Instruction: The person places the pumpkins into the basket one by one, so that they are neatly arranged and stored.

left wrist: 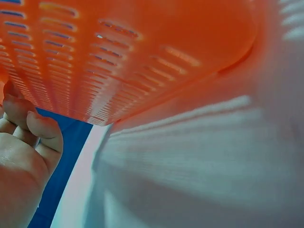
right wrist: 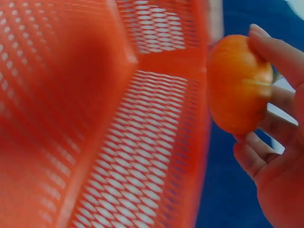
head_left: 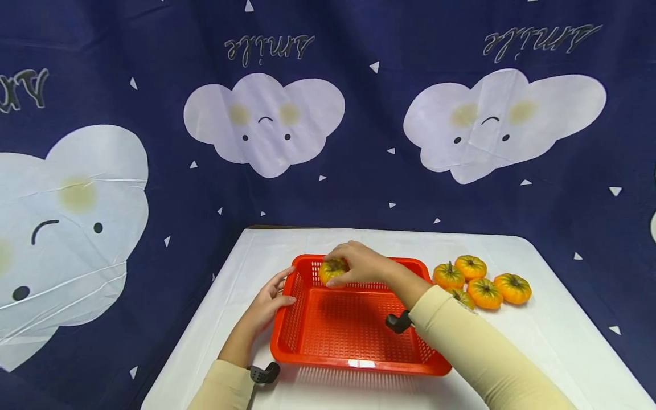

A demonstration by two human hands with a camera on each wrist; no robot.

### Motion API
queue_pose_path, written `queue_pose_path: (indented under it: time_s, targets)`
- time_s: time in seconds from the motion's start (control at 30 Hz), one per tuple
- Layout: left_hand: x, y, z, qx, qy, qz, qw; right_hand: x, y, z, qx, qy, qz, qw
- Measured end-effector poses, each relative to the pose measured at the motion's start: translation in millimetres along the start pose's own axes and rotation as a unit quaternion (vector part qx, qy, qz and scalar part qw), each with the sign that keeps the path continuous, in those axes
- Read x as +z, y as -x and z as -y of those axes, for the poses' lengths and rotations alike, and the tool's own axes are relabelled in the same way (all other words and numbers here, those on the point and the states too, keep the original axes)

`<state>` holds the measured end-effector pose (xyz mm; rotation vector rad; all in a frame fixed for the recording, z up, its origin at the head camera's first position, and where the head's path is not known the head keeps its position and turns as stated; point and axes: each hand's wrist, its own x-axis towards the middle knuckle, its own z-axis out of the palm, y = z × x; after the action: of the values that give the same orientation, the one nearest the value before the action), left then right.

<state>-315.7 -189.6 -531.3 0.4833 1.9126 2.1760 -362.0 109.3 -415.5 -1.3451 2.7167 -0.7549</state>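
Note:
A red plastic basket (head_left: 353,319) with perforated walls stands on the white-covered table. My left hand (head_left: 267,304) is at its left wall, thumb on the rim and fingers along the outside; the left wrist view shows the curled fingers (left wrist: 43,126) close to the slotted wall. My right hand (head_left: 361,263) reaches across the basket and holds a small orange-yellow pumpkin (head_left: 328,272) over the far left part. In the right wrist view, thumb and fingers grip this pumpkin (right wrist: 237,88) from its side, level with the basket's rim (right wrist: 202,118).
Several small orange pumpkins (head_left: 484,292) with green-brown tops lie in a group right of the basket, partly behind the right forearm. White cloth (head_left: 543,341) covers the table. A dark blue curtain (head_left: 369,205) with cloud faces hangs behind it.

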Motion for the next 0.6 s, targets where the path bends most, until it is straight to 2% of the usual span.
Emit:
queue_pose_path:
  time_s: [0.13,0.23,0.4,0.6]
  targets:
    - [-0.1,0.7,1.2,0.007,0.015,0.003,0.9999,40.2,-16.9,-1.4,0.025,-0.002,0.063,0.9977]
    - [0.6,0.0,4.4,0.007,0.031,0.008,0.9995,63.0,-21.7,-0.5,0.023,0.019,0.091,0.9954]
    - [-0.7,0.0,9.3,0.008,0.062,0.011,0.9980,86.5,-25.1,2.0,-0.002,0.061,0.098,0.9933]
    - [-4.1,-0.2,9.9,0.013,0.088,0.015,0.9959,91.6,-27.0,2.4,0.005,0.096,0.078,0.9923]
